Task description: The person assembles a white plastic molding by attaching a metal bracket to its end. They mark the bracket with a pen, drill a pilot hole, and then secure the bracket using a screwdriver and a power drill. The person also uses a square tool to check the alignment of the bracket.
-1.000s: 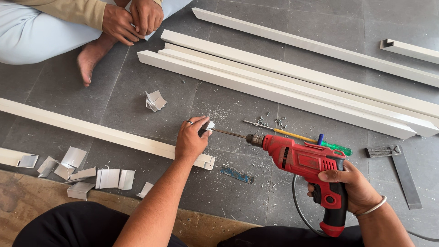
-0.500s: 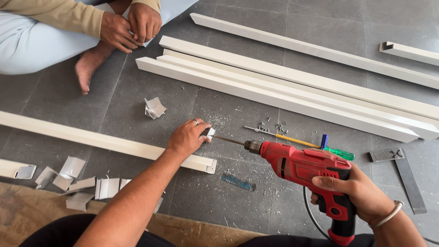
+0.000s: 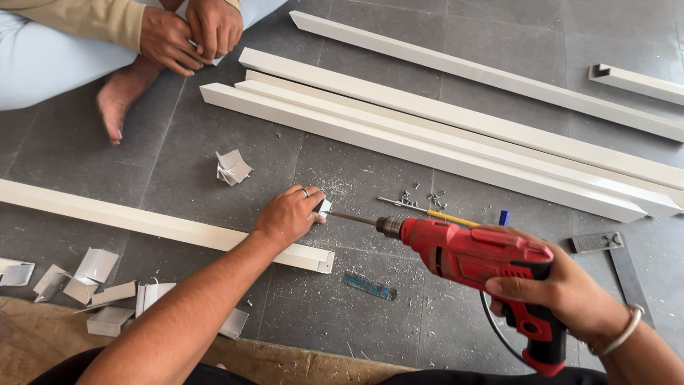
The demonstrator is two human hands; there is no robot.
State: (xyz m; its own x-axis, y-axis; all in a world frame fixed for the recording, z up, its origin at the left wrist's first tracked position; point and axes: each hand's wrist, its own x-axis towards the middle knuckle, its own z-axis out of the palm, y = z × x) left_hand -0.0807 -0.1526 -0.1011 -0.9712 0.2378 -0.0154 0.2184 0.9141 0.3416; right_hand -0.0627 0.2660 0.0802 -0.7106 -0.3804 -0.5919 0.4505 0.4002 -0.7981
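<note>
Small white bracket point(image 3: 324, 207) pinned to the floor under our left hand point(image 3: 286, 216) | our right hand point(image 3: 563, 296) grips the red drill point(image 3: 476, 255), bit tip touching the bracket | metal shavings beside it, drilling looks underway | folded brackets point(image 3: 100, 285) near, white channels point(image 3: 442, 146) beyond the bracket.

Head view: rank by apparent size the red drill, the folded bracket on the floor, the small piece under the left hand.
1. Red drill, though it lies nearest the camera.
2. Folded bracket.
3. Small piece, partly hidden by the left hand.
</note>
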